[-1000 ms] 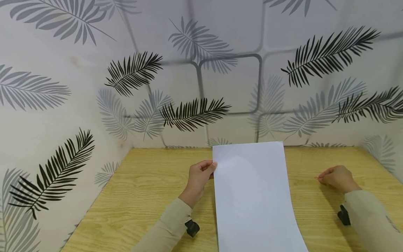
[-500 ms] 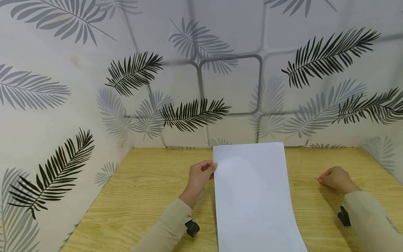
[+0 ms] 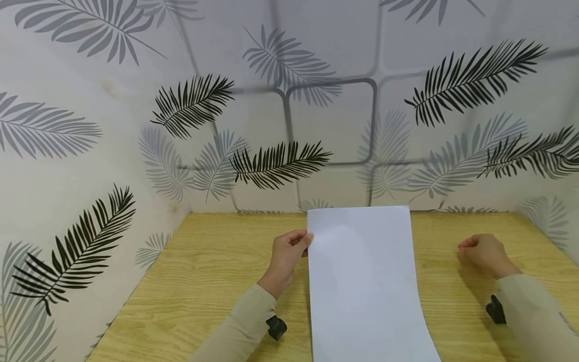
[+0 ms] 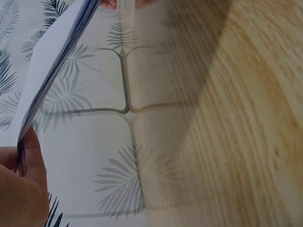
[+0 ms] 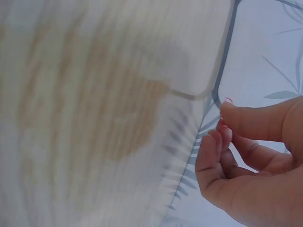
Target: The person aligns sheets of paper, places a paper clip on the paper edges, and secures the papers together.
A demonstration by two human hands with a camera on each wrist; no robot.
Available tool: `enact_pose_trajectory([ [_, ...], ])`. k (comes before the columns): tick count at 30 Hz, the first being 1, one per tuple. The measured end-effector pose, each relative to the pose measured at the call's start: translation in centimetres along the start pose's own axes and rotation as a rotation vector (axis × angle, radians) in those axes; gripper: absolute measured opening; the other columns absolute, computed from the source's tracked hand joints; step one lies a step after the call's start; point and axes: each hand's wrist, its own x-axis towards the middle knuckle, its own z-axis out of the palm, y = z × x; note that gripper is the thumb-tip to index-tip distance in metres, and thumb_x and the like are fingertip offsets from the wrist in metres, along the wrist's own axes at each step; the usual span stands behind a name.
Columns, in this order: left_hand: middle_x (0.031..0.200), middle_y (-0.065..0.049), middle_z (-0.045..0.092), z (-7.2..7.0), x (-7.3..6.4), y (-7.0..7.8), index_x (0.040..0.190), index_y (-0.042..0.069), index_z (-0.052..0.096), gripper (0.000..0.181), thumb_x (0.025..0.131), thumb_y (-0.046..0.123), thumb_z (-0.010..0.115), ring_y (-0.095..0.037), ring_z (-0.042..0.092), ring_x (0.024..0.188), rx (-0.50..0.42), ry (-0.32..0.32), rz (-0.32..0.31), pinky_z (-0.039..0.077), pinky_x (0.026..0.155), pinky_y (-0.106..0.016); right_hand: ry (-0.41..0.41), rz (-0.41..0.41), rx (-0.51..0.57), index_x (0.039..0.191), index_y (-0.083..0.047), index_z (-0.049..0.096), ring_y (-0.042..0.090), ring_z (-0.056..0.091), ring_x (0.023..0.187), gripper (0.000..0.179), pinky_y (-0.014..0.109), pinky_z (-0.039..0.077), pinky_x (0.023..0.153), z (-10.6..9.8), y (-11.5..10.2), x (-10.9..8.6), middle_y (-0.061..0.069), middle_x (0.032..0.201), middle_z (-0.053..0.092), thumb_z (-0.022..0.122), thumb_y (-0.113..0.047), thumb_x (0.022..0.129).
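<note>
A tall stack of white paper (image 3: 362, 281) stands raised over the wooden table, its upper end close to the wall. My left hand (image 3: 287, 259) grips the stack's left edge, thumb on the front face. In the left wrist view, several layers show along the edge of the paper (image 4: 52, 71) above the left hand (image 4: 23, 184). To the right of the stack and apart from it, my right hand (image 3: 486, 254) is held over the table. Thumb and forefinger of that right hand (image 5: 251, 156) pinch a tiny thin red thing (image 5: 228, 100), mostly hidden; its kind cannot be made out.
The wood-grain table (image 3: 217, 261) reaches back to a wall (image 3: 262, 120) covered with a leaf pattern. A similar leaf-patterned wall (image 3: 63, 191) rises on the left. Small black devices sit at both wrists, the left one (image 3: 276, 328) and the right one (image 3: 496, 309).
My right hand has risen slightly and its fingertips have turned upward. The paper's top end has shifted very slightly right and down. My left hand keeps its grip.
</note>
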Motion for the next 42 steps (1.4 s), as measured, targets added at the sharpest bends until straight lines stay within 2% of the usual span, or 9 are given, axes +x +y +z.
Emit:
enact_pose_trajectory([
  [7,0.081,-0.001,0.061,0.2,0.1,0.0,0.107,-0.007,0.067,0.024,0.094,0.012,0.064,-0.009,0.056,0.068,0.010,-0.001,0.003,0.053,0.071,-0.026,0.134,-0.069,0.013,0.097,0.016,0.062,0.017,0.055,0.066,0.023,0.030,0.043,0.055,-0.3,-1.0,0.0,0.022,0.082,0.065,0.056,-0.006,0.094],
  [12,0.080,0.000,0.061,0.3,0.1,0.0,0.106,-0.008,0.067,0.024,0.094,0.012,0.064,-0.008,0.057,0.067,0.006,-0.002,-0.002,0.052,0.070,-0.024,0.129,-0.085,0.042,0.102,0.016,0.060,0.012,0.058,0.067,0.025,0.028,0.047,0.054,-0.8,-2.0,0.0,0.024,0.086,0.066,0.056,-0.008,0.095],
  [20,0.079,0.000,0.061,0.4,0.2,0.1,0.105,-0.008,0.067,0.023,0.093,0.012,0.065,-0.008,0.058,0.067,-0.010,-0.004,-0.011,0.053,0.072,-0.027,0.127,-0.117,0.075,0.109,0.014,0.060,0.025,0.064,0.076,0.030,0.025,0.049,0.057,-1.2,-3.6,0.0,0.027,0.095,0.064,0.054,-0.014,0.099],
  [28,0.080,0.000,0.061,0.5,0.1,0.1,0.107,-0.008,0.067,0.024,0.093,0.012,0.065,-0.008,0.057,0.068,0.005,-0.009,0.000,0.054,0.071,-0.027,0.243,-0.238,0.031,0.106,0.009,0.065,0.041,0.061,0.086,0.025,0.030,0.048,0.060,-1.3,-5.6,-0.3,0.030,0.099,0.064,0.056,-0.012,0.098],
  [30,0.080,0.000,0.061,0.5,0.2,0.0,0.106,-0.008,0.067,0.024,0.093,0.012,0.065,-0.008,0.057,0.067,0.004,-0.010,0.002,0.053,0.070,-0.025,0.265,-0.259,0.027,0.106,0.009,0.066,0.036,0.062,0.081,0.023,0.029,0.047,0.059,-1.3,-6.1,-0.3,0.030,0.098,0.065,0.056,-0.011,0.098],
  [34,0.080,0.001,0.061,0.4,0.2,-0.1,0.106,-0.007,0.068,0.023,0.094,0.012,0.065,-0.009,0.057,0.067,0.006,-0.008,-0.003,0.053,0.069,-0.025,0.289,-0.286,0.044,0.106,0.008,0.066,0.009,0.056,0.071,0.022,0.023,0.044,0.055,-1.4,-7.0,-0.5,0.028,0.096,0.066,0.054,-0.008,0.099],
  [36,0.080,0.001,0.061,0.5,0.2,0.0,0.106,-0.006,0.068,0.022,0.093,0.012,0.065,-0.009,0.057,0.067,0.003,-0.005,-0.009,0.053,0.069,-0.025,0.298,-0.295,0.055,0.106,0.008,0.066,0.000,0.051,0.068,0.022,0.022,0.042,0.054,-1.5,-7.4,-0.6,0.027,0.096,0.066,0.053,-0.008,0.099],
  [42,0.080,0.000,0.062,0.5,0.1,0.1,0.106,-0.006,0.068,0.023,0.094,0.012,0.064,-0.009,0.058,0.067,0.002,-0.004,0.002,0.053,0.069,-0.025,0.335,-0.313,0.054,0.102,0.006,0.066,-0.001,0.049,0.066,0.020,0.022,0.042,0.054,-1.5,-8.7,-0.7,0.023,0.089,0.067,0.055,-0.009,0.098],
])
